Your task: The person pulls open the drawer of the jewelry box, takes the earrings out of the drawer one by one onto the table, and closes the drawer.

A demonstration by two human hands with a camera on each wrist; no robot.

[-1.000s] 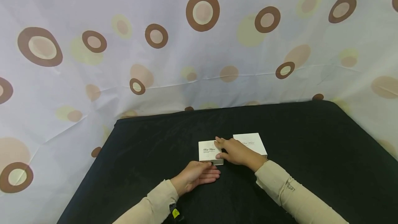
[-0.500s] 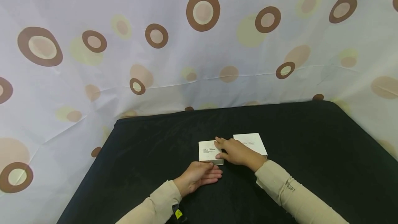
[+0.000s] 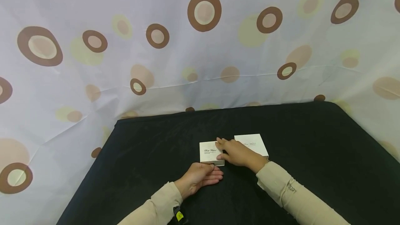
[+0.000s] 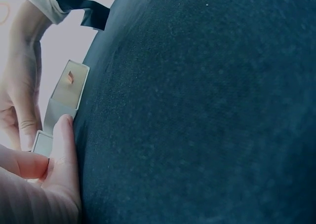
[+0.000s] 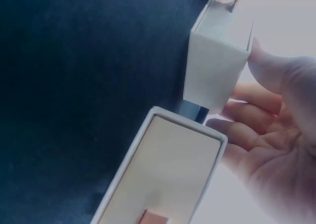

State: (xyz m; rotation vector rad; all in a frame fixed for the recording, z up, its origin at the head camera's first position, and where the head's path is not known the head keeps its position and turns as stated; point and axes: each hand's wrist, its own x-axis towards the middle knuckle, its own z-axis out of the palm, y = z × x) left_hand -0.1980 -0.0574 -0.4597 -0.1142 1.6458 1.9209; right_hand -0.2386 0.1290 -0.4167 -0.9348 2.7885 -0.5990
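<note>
A small white drawer-style gift box printed "Best Wishes" lies on the black cloth. My right hand holds it from the right, thumb at the front and fingers across the top towards the back. At its front end my left hand pinches with thumb and index finger, while its other fingers stretch out straight below. What the left fingertips pinch is mostly hidden; a small dark spot shows between them in the right wrist view. A larger white box, similarly printed, lies just right, partly behind the right hand.
Black cloth covers the table. In the right wrist view an orange-brown tab sticks out from the larger box's end. A pale curtain with brown circles hangs behind. A dark strap sits at the left wrist.
My left hand has shifted slightly to the right along the small box's front over the last second. The right hand and both boxes have stayed in place.
</note>
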